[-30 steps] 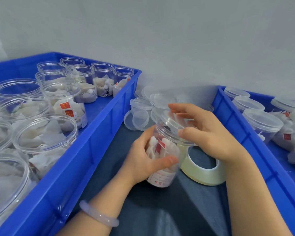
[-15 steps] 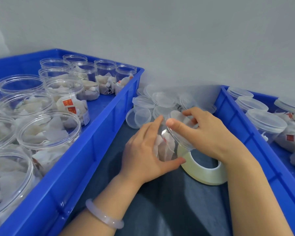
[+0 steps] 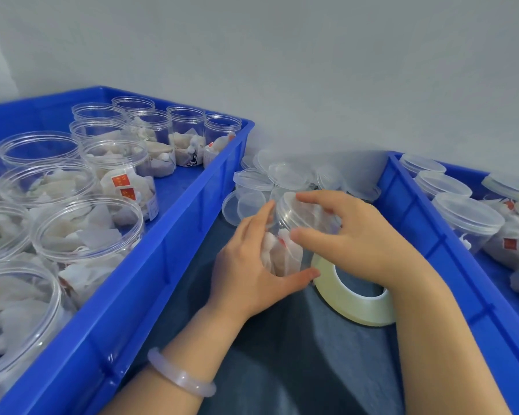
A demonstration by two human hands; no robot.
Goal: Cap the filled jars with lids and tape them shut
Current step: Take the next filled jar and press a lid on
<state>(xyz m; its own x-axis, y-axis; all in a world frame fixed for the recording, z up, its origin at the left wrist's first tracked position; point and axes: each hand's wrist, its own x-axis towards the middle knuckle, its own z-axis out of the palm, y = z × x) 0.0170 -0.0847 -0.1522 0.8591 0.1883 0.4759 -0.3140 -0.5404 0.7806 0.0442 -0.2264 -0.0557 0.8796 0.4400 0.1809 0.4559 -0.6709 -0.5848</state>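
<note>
A clear plastic jar filled with white sachets lies tilted between my hands on the dark cloth, its mouth toward the back. My left hand wraps round the jar's body from the left, thumb under it. My right hand grips the clear lid on the jar's mouth with thumb and fingers curled over its rim. A roll of clear tape lies flat just right of the jar, partly under my right wrist.
A blue crate on the left holds several open filled jars. A blue crate on the right holds capped jars. A pile of loose clear lids lies at the back between the crates, against the grey wall.
The jar has gone from upright to tilted low on the cloth. My left hand slid round its side, and my right hand has shifted on the lid.
</note>
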